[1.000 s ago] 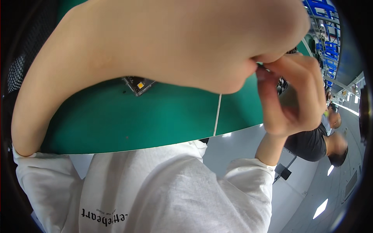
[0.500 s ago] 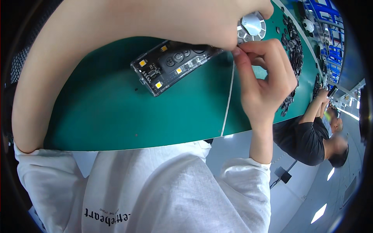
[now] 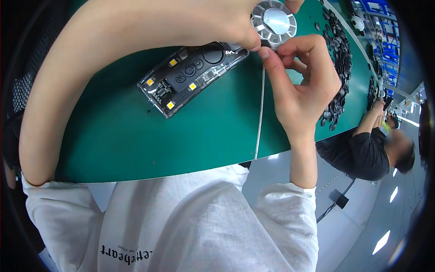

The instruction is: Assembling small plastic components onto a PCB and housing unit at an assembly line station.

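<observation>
A handheld device (image 3: 195, 75) with a clear casing, a black button panel and several yellow light chips lies slanted over the green table. My left hand (image 3: 235, 22) reaches across from above and is closed around its far right end. Beside those fingers shows a round silver finned part (image 3: 275, 22) with a shiny centre; how it joins the device is hidden. My right hand (image 3: 308, 86) has its thumb and forefinger curled together at the lower edge of the silver part, close to the left fingertips. Anything small between them cannot be made out.
The green table (image 3: 204, 140) curves along my front. Many small black pieces (image 3: 337, 68) lie in a long strip at the right. Beyond them, a person in a black shirt (image 3: 355, 154) sits at the same table. Blue racks (image 3: 387, 45) stand farther off.
The device and both hands have shifted a little to the left in view. More of the silver part and the button panel shows now. The right thumb and forefinger stay by the left fingertips.
</observation>
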A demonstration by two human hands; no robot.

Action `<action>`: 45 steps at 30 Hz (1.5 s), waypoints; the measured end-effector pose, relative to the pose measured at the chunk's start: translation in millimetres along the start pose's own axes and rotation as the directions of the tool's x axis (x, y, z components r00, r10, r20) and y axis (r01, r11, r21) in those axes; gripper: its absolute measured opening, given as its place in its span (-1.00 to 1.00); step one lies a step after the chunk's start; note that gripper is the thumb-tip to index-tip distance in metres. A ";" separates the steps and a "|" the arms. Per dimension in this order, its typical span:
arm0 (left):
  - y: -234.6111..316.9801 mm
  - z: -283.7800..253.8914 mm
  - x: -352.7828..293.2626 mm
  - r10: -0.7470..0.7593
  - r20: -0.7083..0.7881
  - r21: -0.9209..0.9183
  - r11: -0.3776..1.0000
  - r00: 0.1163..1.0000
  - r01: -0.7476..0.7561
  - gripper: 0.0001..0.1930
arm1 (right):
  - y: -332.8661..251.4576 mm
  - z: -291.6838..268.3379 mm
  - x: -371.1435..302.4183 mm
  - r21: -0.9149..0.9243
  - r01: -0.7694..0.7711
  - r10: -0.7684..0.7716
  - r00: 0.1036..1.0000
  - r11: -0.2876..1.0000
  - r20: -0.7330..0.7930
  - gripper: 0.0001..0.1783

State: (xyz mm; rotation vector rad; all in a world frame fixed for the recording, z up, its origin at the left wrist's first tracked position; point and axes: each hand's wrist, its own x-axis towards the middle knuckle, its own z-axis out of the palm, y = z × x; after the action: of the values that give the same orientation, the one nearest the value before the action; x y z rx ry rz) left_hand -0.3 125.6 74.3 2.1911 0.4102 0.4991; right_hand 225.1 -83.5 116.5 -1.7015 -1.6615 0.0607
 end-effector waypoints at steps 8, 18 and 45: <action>97.0 52.9 54.0 -0.175 0.078 0.145 0.976 0.981 0.163 -0.58 | 6.6 33.6 7.4 0.571 -0.125 0.291 0.933 0.812 -0.210 -0.50; 69.7 76.1 65.6 0.471 -0.109 0.128 0.880 0.876 -0.457 -0.61 | 5.3 21.3 9.5 0.377 -0.393 0.407 0.912 0.838 0.046 -0.26; 78.2 65.5 55.1 0.532 -0.439 0.361 0.842 0.724 -0.400 -0.70 | 29.3 34.4 31.7 -0.178 0.190 -0.174 0.979 0.965 0.104 -0.66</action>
State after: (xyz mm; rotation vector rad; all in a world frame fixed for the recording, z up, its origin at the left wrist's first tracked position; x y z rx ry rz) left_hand 88.4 60.1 110.0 2.3730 0.1876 1.4264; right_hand 237.1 -36.3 90.5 -1.6940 -1.9351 -0.1139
